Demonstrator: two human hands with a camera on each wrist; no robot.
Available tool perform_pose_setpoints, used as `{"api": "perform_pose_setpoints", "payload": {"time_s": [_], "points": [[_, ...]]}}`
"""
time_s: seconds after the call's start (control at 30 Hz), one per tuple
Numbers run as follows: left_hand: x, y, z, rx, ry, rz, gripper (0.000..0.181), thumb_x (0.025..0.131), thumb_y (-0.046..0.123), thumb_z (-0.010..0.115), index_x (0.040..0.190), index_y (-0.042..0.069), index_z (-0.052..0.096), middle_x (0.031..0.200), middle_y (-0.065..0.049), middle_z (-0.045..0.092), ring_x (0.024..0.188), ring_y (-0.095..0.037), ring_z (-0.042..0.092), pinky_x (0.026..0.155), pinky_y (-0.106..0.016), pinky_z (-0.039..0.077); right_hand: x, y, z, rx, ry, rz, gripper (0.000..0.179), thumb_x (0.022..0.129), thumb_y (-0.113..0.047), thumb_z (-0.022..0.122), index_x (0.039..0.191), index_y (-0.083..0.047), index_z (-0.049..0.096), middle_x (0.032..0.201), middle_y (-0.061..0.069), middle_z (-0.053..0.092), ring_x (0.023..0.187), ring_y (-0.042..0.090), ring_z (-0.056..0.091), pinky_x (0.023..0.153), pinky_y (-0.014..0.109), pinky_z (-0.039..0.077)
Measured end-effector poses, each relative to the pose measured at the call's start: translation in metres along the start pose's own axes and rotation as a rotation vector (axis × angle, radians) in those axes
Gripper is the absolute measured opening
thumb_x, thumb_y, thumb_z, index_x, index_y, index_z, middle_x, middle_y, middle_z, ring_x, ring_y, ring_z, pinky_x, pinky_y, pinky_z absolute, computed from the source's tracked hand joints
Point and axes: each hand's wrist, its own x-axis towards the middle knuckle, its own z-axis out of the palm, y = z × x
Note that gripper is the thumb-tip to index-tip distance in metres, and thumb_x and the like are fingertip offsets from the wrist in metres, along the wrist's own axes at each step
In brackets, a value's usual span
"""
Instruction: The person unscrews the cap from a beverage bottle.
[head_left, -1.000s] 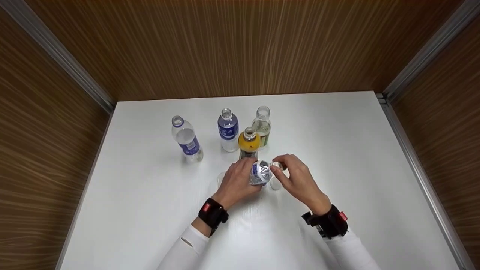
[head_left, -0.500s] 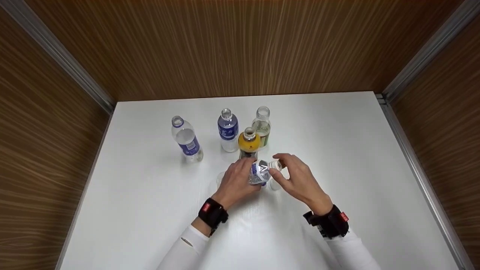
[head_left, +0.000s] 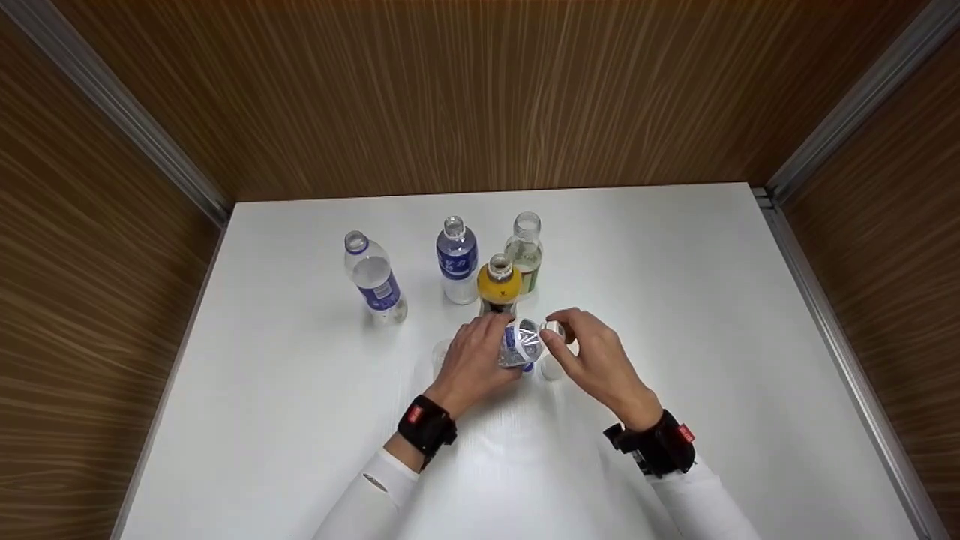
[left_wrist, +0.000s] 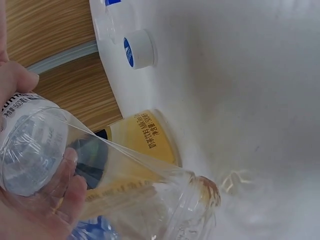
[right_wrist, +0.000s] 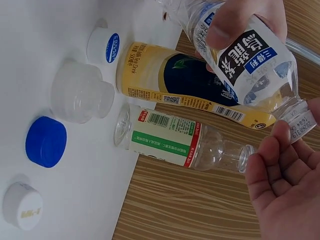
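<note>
My left hand grips a clear oolong tea bottle round its white, blue and black label, the bottle tilted with its neck toward the right. At that neck, my right hand pinches a whitish cap with printed digits between thumb and fingers. Just behind the left hand stands a yellow milk tea bottle. Through the clear bottle base in the left wrist view, some of the left fingers show.
Behind stand a green-labelled bottle, a blue-labelled bottle and, farther left, another blue-labelled bottle. On the white table lie a blue cap, a translucent cap-like piece, a blue-logo white cap and a gold-lettered white cap.
Half a second ago the right fingers were spread slightly apart at the bottle's neck; now they are closed on the cap again. The left hand and standing bottles stay nearly in place.
</note>
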Motion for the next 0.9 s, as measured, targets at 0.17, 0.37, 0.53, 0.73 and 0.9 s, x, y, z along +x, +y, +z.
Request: {"api": "perform_pose_setpoints", "payload": {"time_s": [0.17,0.37,0.53,0.73,0.9], "points": [[0.0005,0.0005,-0.0014,-0.007,-0.007,0.006,0.076,0.071,0.032,0.094,0.131,0.005,0.056,0.12,-0.01,0.065,0.107,-0.025,0.064,0.088,-0.04,0.053,-0.0002,0.0009,-0.0035,0.003,-0.035,-0.023,0.021,0.099,-0.015,0.07,0.116,-0.003,0.066,0.092,0.001,0.063,0.082,0.014,0.058,0.067,0.032,0.05],[0.001,0.0011,-0.0014,-0.022,-0.027,-0.016,0.076,0.072,0.031,0.094,0.133,0.006,0.056,0.122,-0.01,0.065,0.109,-0.024,0.063,0.092,-0.04,0.052,0.0,0.0007,-0.0048,0.011,-0.048,0.0,0.034,0.098,-0.022,0.069,0.125,-0.002,0.063,0.094,0.004,0.065,0.084,0.017,0.061,0.071,0.036,0.052],[0.0012,0.0012,-0.001,0.007,-0.021,-0.013,0.077,0.071,0.032,0.095,0.132,0.006,0.056,0.121,-0.01,0.065,0.107,-0.024,0.063,0.092,-0.04,0.052,0.0001,-0.0008,-0.0024,-0.017,-0.027,0.075,0.03,0.098,-0.027,0.072,0.116,-0.004,0.065,0.077,0.002,0.057,0.067,0.013,0.052,0.058,0.03,0.044],[0.002,0.0012,-0.0004,0.045,0.005,0.016,0.077,0.069,0.033,0.095,0.13,0.006,0.057,0.117,-0.01,0.065,0.104,-0.025,0.064,0.09,-0.04,0.053,0.0003,-0.0002,-0.0006,-0.011,0.008,0.054,0.017,0.098,-0.018,0.073,0.104,-0.004,0.067,0.074,-0.003,0.055,0.064,0.013,0.054,0.055,0.027,0.043],[0.0024,0.0011,-0.0008,0.025,-0.003,0.011,0.077,0.07,0.033,0.095,0.131,0.006,0.056,0.119,-0.01,0.065,0.106,-0.025,0.064,0.091,-0.04,0.053,0.0,0.0014,-0.0023,-0.004,-0.004,-0.002,0.017,0.098,-0.015,0.072,0.109,-0.003,0.067,0.083,0.0,0.059,0.074,0.018,0.057,0.062,0.03,0.047]]}}
